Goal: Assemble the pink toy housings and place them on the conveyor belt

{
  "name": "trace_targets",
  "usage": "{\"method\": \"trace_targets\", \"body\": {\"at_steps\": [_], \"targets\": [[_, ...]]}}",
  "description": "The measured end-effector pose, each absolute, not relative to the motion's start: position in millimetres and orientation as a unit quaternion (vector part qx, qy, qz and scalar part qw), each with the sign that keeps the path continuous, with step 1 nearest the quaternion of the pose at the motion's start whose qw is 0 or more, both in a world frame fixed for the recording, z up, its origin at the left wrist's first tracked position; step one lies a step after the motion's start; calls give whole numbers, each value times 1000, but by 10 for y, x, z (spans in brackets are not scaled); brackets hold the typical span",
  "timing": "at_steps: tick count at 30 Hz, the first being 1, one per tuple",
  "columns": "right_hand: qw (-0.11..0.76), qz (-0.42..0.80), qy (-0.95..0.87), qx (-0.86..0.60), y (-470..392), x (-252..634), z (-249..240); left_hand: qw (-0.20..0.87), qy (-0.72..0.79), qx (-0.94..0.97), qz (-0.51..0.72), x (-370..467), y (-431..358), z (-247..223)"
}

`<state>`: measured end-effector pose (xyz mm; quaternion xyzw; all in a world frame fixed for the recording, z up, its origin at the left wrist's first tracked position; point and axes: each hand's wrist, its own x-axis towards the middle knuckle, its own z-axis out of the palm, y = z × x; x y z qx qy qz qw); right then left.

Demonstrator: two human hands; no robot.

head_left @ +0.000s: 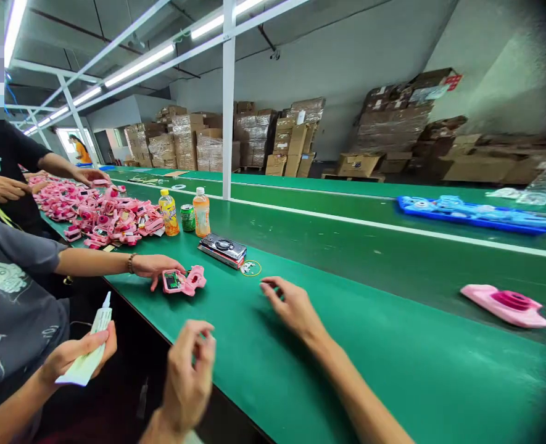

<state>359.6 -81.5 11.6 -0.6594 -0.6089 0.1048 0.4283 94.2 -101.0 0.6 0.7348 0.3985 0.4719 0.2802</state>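
My left hand [190, 376] is raised at the table's near edge, slightly blurred, its fingers loosely bent with no object visible in them. Over the green tabletop, my right hand [295, 308] has its thumb and fingers bent but apart, holding nothing. Nearest to it lie small white pieces [248, 268] within a yellow ring [260, 265]. To the left, a co-worker's hand [155, 266] touches an opened pink camera-shaped case [183, 280] with a green circuit board inside. That co-worker's other hand [85, 351] grips a white tube [92, 342] with a pointed nozzle.
A pile of pink cases [110, 213] lies at the left. Behind stand a yellow bottle [169, 213], a green can [188, 217], an orange bottle [202, 213] and a silver-black device [221, 246]. A pink case [506, 305] and a blue tray [476, 217] lie right. A white post [229, 105] rises behind.
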Motion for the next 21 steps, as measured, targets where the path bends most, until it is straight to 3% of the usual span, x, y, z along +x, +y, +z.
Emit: {"method": "trace_targets", "body": {"at_steps": [6, 13, 21], "targets": [[427, 248, -574, -653, -235, 2577, 77, 100, 623, 715, 301, 414, -98, 173], [449, 305, -585, -602, 238, 2237, 145, 108, 616, 752, 206, 461, 601, 339], [443, 300, -542, -648, -876, 3035, 269, 165, 506, 837, 124, 875, -318, 263]]}}
